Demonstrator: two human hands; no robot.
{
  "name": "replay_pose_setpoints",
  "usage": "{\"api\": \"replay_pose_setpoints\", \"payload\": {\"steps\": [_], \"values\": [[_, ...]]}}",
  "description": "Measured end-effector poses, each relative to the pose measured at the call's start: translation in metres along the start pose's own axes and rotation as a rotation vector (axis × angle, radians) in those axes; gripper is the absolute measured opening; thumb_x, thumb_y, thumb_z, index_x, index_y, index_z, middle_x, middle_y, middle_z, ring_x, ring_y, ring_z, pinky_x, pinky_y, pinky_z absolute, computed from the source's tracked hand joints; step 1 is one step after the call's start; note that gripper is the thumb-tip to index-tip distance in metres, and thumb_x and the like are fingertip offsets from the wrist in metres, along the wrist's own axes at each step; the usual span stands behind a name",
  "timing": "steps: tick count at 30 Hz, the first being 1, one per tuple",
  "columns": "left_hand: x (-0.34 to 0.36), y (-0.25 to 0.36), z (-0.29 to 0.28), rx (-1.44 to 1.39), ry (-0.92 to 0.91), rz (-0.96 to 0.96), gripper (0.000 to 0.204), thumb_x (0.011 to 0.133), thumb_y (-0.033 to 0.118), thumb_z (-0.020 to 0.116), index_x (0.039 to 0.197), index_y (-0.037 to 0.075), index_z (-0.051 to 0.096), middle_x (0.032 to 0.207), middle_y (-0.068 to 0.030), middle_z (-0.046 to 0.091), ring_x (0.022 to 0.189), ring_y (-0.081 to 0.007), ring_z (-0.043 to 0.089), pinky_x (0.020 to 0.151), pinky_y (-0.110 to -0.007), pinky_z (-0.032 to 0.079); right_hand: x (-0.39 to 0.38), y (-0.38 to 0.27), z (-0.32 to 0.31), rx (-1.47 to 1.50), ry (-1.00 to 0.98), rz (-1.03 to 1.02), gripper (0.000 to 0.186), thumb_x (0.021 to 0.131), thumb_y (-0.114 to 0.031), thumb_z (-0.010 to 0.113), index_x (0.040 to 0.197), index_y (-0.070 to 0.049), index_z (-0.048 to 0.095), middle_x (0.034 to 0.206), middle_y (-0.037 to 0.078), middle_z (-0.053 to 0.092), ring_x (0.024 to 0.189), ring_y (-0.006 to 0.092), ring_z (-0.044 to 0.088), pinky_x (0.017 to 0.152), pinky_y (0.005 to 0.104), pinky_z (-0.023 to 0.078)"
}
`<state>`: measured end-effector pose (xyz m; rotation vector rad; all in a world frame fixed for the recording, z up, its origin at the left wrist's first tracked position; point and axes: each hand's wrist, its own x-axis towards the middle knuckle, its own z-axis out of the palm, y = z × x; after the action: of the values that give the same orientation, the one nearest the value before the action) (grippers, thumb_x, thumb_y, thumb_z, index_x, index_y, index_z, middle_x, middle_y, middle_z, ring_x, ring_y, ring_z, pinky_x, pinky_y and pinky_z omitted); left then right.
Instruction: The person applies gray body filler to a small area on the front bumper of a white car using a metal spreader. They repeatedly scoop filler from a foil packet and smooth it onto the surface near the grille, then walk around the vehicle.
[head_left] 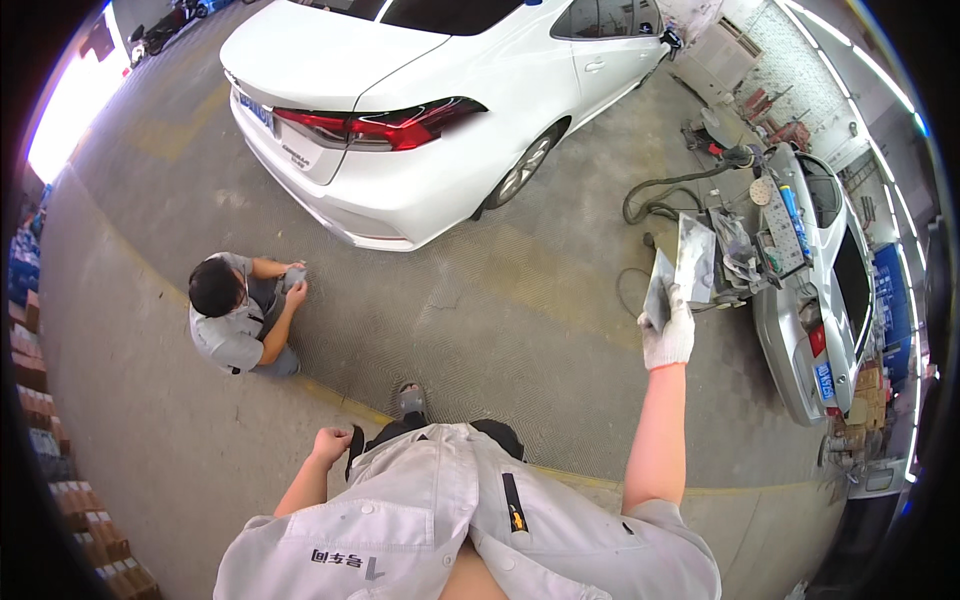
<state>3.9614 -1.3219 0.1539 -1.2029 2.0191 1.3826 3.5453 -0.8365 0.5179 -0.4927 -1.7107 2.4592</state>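
Note:
My right hand [667, 338], in a white knit glove, reaches out ahead to the right with its fingers closed on a thin grey flat plate [657, 291]. A larger pale plate with grey smears [695, 260] stands right beside it at the fingertips; whether I hold that one too is unclear. Bare and low at my left side, my left hand [333, 442] has its fingers curled in. A narrow black strip [355, 452] lies against its fingertips, and what the fingers hold, if anything, cannot be made out.
A white sedan [430, 190] stands ahead. At left a person [228, 312] crouches, handling a small grey thing. Right of my gloved hand is a cluttered tool cart [785, 235] with a dark hose [650, 197], and beyond it a silver car [795, 345]. Boxes [95, 525] line the left edge.

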Motion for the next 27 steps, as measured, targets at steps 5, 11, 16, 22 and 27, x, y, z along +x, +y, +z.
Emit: {"api": "replay_pose_setpoints", "payload": {"steps": [5,11,16,22,27], "values": [[-0.074,-0.017,0.022,-0.056,0.12,-0.112,0.022,0.087,0.02,0.075,0.092,0.0,0.081,0.078,-0.0117,0.076,0.069,-0.0156,0.068,0.067,-0.034,0.055,0.002,0.064,-0.015,-0.1,-0.112,0.119,0.029,0.104,-0.021,0.064,0.126,-0.003,0.07,0.115,0.003,0.072,0.09,0.013,0.067,0.062,0.0333,0.053],[-0.225,-0.089,0.093,-0.05,0.099,-0.415,0.014,0.087,0.013,0.075,0.097,0.005,0.082,0.085,-0.0075,0.078,0.075,-0.0169,0.07,0.074,-0.035,0.058,-0.012,0.158,-0.009,-0.181,-0.362,0.377,0.024,0.103,-0.015,0.067,0.12,0.001,0.074,0.116,0.005,0.075,0.101,0.0111,0.068,0.092,0.0264,0.054],[-0.331,-0.103,0.144,-0.167,0.164,-0.616,0.019,0.082,0.003,0.07,0.099,-0.002,0.078,0.094,-0.0111,0.078,0.086,-0.0204,0.073,0.08,-0.035,0.058,-0.071,0.206,0.035,-0.424,-0.752,0.431,0.023,0.103,-0.018,0.068,0.117,-0.001,0.077,0.107,-0.001,0.074,0.092,0.0074,0.065,0.085,0.025,0.052],[-0.392,-0.11,0.207,-0.484,0.266,-0.655,0.023,0.089,0.004,0.06,0.103,-0.007,0.076,0.099,-0.016,0.078,0.09,-0.0249,0.074,0.083,-0.037,0.059,-0.176,0.243,0.116,-0.598,-1.187,0.599,0.018,0.1,-0.016,0.072,0.107,-0.001,0.08,0.096,-0.002,0.075,0.08,0.0043,0.063,0.072,0.0224,0.05],[-0.393,-0.151,0.278,-0.7,0.319,-0.674,0.025,0.09,0.01,0.061,0.103,-0.005,0.076,0.097,-0.0165,0.077,0.088,-0.0276,0.074,0.082,-0.039,0.059,-0.275,0.27,0.177,-0.855,-1.526,0.486,0.02,0.098,-0.018,0.074,0.104,-0.001,0.081,0.094,-0.001,0.074,0.08,0.0049,0.063,0.072,0.0225,0.049]]}}
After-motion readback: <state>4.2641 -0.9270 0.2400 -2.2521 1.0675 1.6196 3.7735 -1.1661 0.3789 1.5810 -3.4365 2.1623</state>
